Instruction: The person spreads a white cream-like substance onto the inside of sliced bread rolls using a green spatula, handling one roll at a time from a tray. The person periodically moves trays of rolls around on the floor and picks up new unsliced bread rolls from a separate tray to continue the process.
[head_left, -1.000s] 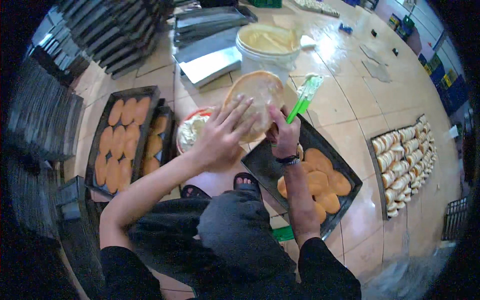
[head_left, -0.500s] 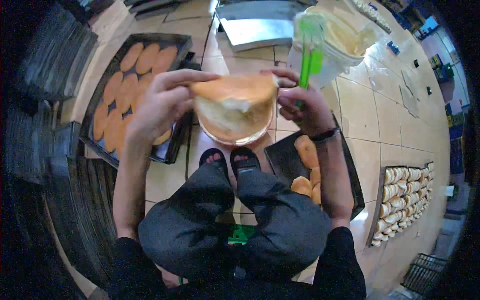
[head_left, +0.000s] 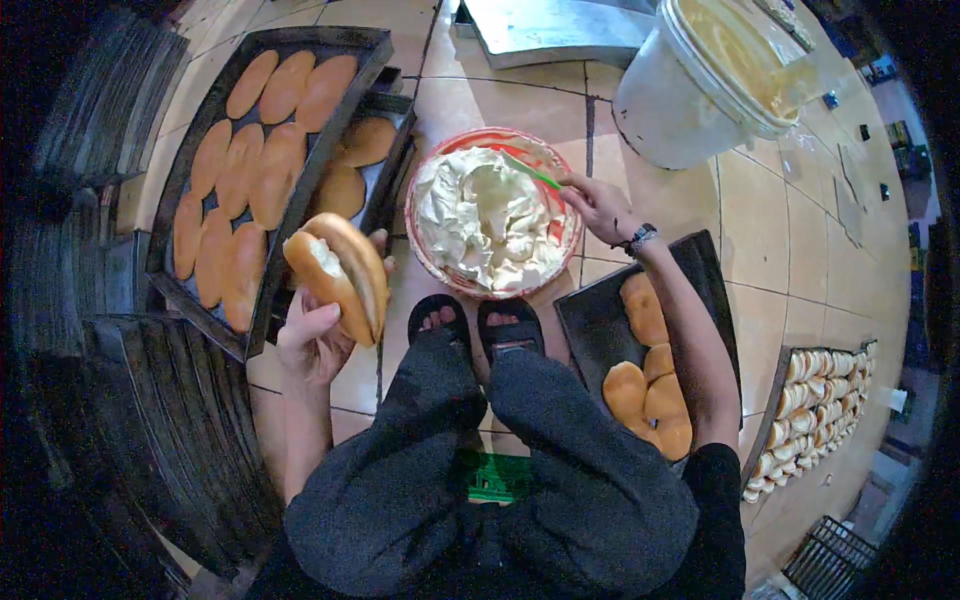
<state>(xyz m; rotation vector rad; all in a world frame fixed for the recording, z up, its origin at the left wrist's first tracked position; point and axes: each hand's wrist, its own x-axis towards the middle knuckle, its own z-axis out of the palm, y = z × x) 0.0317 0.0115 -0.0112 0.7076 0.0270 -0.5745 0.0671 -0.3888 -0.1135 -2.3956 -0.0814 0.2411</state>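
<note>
My left hand (head_left: 312, 338) is closed around a long golden bun (head_left: 345, 282), split along its length, with its pale inside showing in the gap. In my right hand (head_left: 600, 208) is a slim green spatula (head_left: 537, 174). Its far end lies in the white cream (head_left: 450, 210), so I cannot see the shape of the blade. The cream fills a round red tub (head_left: 573, 235) in front of my feet, heaped around a hollow in the middle. The bun is held to the left of the tub, apart from the cream.
To the left, a dark tray (head_left: 262, 322) of flat oval buns overlaps another tray (head_left: 398, 125). A black tray (head_left: 590, 325) with several buns sits at right. Beyond are a white bucket (head_left: 665, 105), a metal box (head_left: 560, 30) and a tray of packed filled buns (head_left: 815, 415).
Both hands were on the opened bun over the tub. My left hand has carried it left and nearer, while my right hand has let go and lowered the spatula into the cream.
</note>
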